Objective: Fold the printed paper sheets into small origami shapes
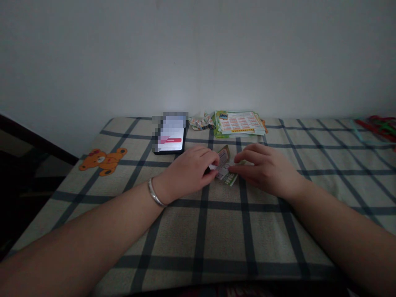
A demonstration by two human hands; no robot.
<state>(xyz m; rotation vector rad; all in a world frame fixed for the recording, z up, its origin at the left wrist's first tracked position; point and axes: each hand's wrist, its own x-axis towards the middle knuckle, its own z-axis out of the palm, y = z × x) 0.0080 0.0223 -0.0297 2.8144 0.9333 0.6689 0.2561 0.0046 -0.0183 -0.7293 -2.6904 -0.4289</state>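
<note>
A small piece of printed paper point(228, 178), partly folded, lies between my hands on the checked tablecloth. It has white and green parts with lettering. My left hand point(194, 168), a silver bangle at its wrist, pinches the paper's left side between thumb and fingers. From the other side my right hand point(262, 168) reaches in with bent fingers, their tips gripping the paper's right edge. The right thumb is mostly hidden behind the fingers.
A lit phone point(169, 138), its screen partly blurred, lies at the back left. Beside it are crumpled paper point(202, 123) and a stack of printed sheets point(238, 123) by the wall. An orange bear figure point(103, 161) is at left; red and green strands point(382, 126) lie far right.
</note>
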